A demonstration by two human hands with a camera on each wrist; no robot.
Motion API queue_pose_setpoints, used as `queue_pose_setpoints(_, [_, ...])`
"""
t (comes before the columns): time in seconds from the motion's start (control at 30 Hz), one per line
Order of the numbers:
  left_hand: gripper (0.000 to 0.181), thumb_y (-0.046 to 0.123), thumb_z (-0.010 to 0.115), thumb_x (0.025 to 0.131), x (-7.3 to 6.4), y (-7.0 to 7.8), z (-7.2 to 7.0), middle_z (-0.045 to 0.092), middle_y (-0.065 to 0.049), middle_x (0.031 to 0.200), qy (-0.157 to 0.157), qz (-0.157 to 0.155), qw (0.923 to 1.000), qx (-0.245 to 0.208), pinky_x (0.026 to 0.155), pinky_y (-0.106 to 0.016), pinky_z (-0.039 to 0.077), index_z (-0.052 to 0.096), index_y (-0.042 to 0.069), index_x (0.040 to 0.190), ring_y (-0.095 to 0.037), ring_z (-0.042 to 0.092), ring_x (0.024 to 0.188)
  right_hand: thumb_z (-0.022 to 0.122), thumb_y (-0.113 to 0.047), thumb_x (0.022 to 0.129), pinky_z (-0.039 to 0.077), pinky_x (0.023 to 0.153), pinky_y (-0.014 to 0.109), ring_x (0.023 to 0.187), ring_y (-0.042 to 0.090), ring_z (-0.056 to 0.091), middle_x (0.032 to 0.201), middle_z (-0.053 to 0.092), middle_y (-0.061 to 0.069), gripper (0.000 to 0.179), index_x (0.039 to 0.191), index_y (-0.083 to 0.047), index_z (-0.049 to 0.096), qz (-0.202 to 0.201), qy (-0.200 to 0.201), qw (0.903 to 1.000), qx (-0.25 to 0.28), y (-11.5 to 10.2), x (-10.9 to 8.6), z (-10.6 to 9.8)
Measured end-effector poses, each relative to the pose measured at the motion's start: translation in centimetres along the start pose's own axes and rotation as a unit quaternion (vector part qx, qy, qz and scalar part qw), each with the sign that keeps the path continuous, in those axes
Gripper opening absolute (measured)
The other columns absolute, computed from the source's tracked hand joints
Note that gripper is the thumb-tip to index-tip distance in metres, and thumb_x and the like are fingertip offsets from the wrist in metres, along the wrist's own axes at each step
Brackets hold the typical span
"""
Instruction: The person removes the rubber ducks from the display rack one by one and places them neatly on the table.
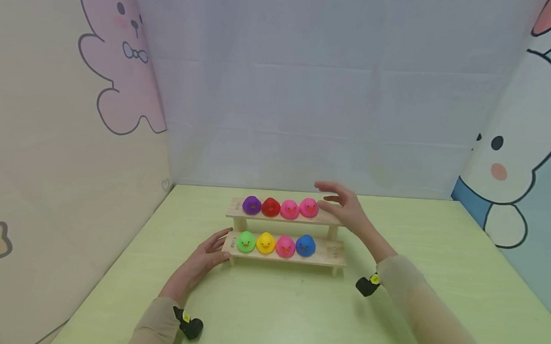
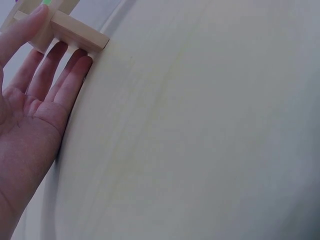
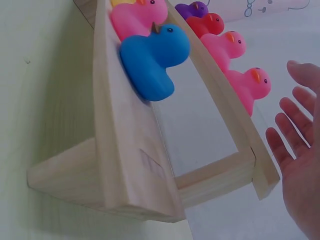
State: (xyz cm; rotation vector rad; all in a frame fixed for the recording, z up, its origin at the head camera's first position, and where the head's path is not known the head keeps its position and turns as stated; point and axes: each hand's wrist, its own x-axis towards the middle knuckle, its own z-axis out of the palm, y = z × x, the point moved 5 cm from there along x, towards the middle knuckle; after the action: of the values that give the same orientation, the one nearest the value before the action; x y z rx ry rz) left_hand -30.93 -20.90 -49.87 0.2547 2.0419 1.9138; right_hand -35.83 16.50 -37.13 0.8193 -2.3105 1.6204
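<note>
A two-tier wooden stand (image 1: 329, 250) carries rubber ducks on both steps. On the lower step sit a green duck (image 1: 246, 242), a yellow duck (image 1: 266, 243), a pink duck (image 1: 285, 247) and a blue duck (image 3: 150, 60). Along the upper step are a purple duck (image 1: 251, 205), a red duck (image 1: 270, 207) and two pink ducks (image 3: 247, 87). My left hand (image 1: 204, 260) holds the lower step's left end between thumb and fingers. Beside the rightmost upper pink duck, my right hand (image 1: 347, 207) hovers with fingers apart, holding nothing.
The stand rests on a pale green table (image 1: 270, 308). A white curtain (image 1: 314, 102) hangs behind it, and side panels with a cartoon bear (image 1: 124, 80) and a rabbit (image 1: 499, 164) flank the table.
</note>
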Motion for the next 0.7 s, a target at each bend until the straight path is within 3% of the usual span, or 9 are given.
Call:
queue_pose_setpoints(0.13, [0.077, 0.011, 0.064, 0.097, 0.1, -0.1, -0.1, 0.031, -0.017, 0.167, -0.001, -0.001, 1.0, 0.001, 0.108, -0.02, 0.046, 0.026, 0.02, 0.162, -0.036, 0.035, 0.152, 0.072, -0.01, 0.095, 0.052, 0.108, 0.026, 0.13, 0.018, 0.057, 0.146, 0.057, 0.017, 0.052, 0.144, -0.011, 0.056, 0.031, -0.019, 0.9993, -0.009, 0.4, -0.4, 1.0])
queue_pose_setpoints(0.3, [0.078, 0.011, 0.065, 0.096, 0.1, 0.0, -0.1, 0.03, -0.017, 0.168, 0.0, -0.002, 1.0, 0.006, 0.111, -0.024, 0.045, 0.025, 0.02, 0.163, -0.037, 0.034, 0.153, 0.074, -0.014, 0.094, 0.051, 0.111, 0.046, 0.13, 0.036, 0.06, 0.143, 0.06, 0.016, 0.05, 0.141, -0.015, 0.059, 0.041, -0.029, 0.9984, -0.025, 0.6, -0.8, 1.7])
queue_pose_setpoints(0.7, [0.077, 0.011, 0.064, 0.096, 0.1, 0.0, -0.1, 0.03, -0.018, 0.167, 0.006, -0.005, 1.0, 0.004, 0.108, -0.022, 0.045, 0.026, 0.02, 0.162, -0.036, 0.036, 0.152, 0.075, -0.019, 0.094, 0.059, 0.1, 0.043, 0.115, 0.031, 0.072, 0.13, 0.071, 0.011, 0.041, 0.134, -0.014, 0.066, 0.037, -0.013, 0.9955, -0.086, 1.0, -1.0, 2.1])
